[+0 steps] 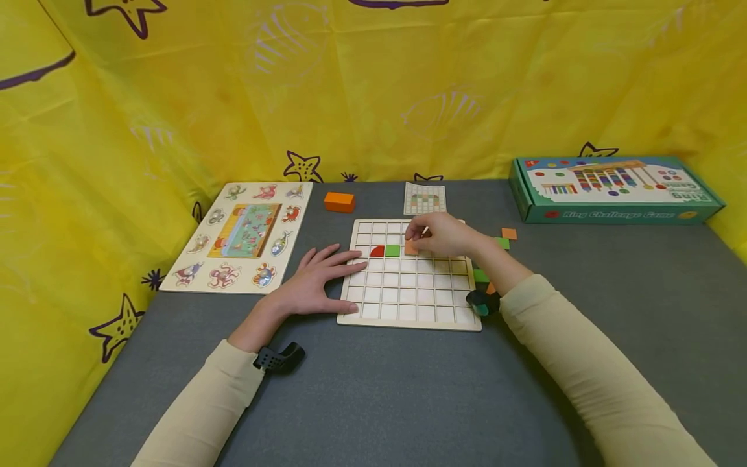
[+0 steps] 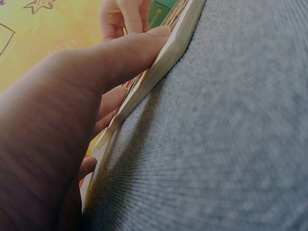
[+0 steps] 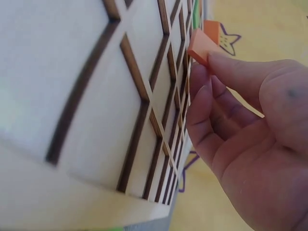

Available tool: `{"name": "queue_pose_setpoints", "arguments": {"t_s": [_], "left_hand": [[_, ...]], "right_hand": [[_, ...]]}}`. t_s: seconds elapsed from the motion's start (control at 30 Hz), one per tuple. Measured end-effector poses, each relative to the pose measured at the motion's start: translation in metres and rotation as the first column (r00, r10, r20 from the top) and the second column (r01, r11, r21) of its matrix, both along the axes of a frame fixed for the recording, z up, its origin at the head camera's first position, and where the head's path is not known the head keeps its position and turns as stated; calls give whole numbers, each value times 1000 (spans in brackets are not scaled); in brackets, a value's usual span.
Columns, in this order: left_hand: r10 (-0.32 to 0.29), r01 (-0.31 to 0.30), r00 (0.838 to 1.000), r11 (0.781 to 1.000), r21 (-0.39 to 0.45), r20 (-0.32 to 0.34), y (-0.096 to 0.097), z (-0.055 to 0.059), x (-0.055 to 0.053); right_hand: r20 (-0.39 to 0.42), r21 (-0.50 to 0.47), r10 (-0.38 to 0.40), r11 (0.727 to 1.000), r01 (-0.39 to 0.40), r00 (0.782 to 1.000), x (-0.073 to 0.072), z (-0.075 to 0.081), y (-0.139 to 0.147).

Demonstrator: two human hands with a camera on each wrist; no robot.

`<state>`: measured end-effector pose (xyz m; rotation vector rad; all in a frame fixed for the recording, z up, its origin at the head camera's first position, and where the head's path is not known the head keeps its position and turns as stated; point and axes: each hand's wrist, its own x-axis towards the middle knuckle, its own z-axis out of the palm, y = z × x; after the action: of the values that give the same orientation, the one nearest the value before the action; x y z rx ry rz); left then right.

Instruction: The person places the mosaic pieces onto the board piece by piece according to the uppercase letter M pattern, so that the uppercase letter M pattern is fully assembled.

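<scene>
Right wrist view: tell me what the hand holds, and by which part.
The right hand pinches an orange tile by the end nearest the palm.

Your left sleeve (image 1: 195, 402) and right sleeve (image 1: 589, 363): long, plain beige, lightly creased, ending short of the hand. Your left wristband (image 1: 283, 359): black, strap dotted with small holes. Your right wristband (image 1: 482, 301): black, small green patch.
</scene>
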<state>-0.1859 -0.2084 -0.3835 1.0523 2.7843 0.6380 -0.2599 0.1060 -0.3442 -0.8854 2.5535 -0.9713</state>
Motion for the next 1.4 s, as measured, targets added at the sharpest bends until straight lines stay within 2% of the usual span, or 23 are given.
{"name": "queue_pose_setpoints", "arguments": {"t_s": [0.2,0.43,0.77,1.0,1.4], "left_hand": [[4,-4,1000,1000,-1,2,0,1,0],[4,-4,1000,1000,-2,1,1,3,1],[-5,5,1000,1000,8,3,0,5,2],[3,-3,1000,1000,3,8,1,3,2],[10,-10,1000,1000,5,14,1,1,2]], "right_hand": [[6,30,-15,999,15,1000,0,1,-8],[-11,56,27,998,-26,1000,2,2,-9],[19,44,-11,999,10,1000,4,6,1],[1,28,-22,999,21,1000,9,11,17],[-12,27,-64,998,64,998,18,10,60]]}}
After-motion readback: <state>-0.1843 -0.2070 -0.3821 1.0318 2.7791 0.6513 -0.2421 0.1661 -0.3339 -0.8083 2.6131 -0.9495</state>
